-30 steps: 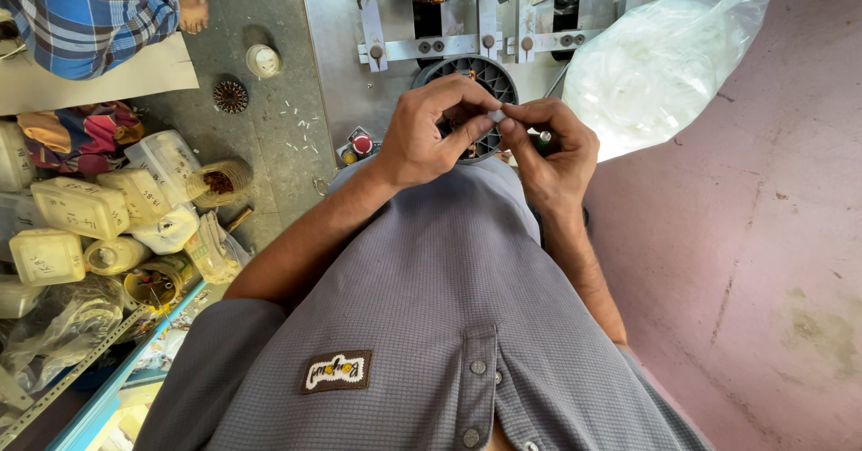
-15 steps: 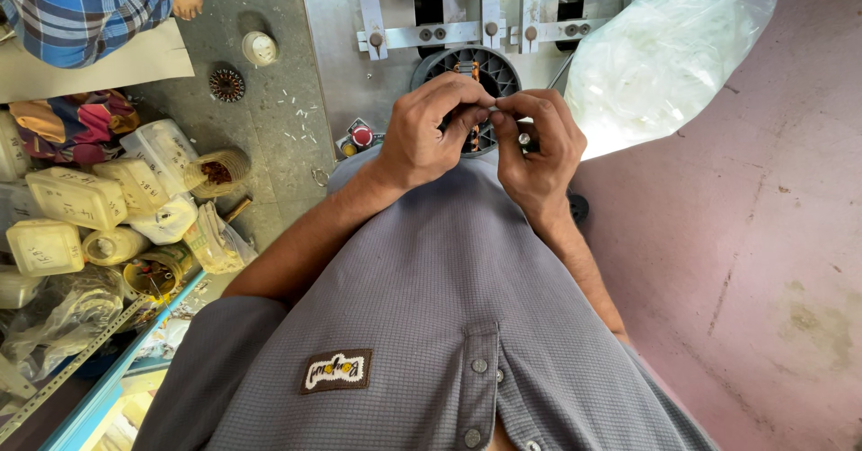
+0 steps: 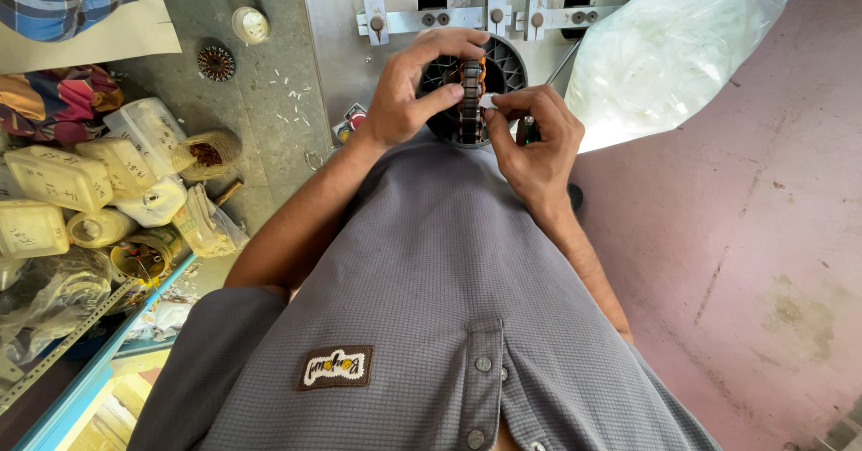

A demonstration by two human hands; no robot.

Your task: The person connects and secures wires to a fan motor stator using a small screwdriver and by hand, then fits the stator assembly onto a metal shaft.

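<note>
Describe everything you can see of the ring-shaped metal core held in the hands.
The core is a dark stack of thin metal plates, seen edge-on and upright, with orange-brown showing at its top. The left hand grips it from the side, and the right hand presses a small white slip against its edge.

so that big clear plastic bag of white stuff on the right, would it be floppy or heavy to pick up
Probably floppy: the clear plastic bag is thin film that bulges and creases around its filling. Likely light for its size, since the white contents look like small loose bits, though that is hard to confirm. It would probably sag and shift in the hand rather than roll.
</note>
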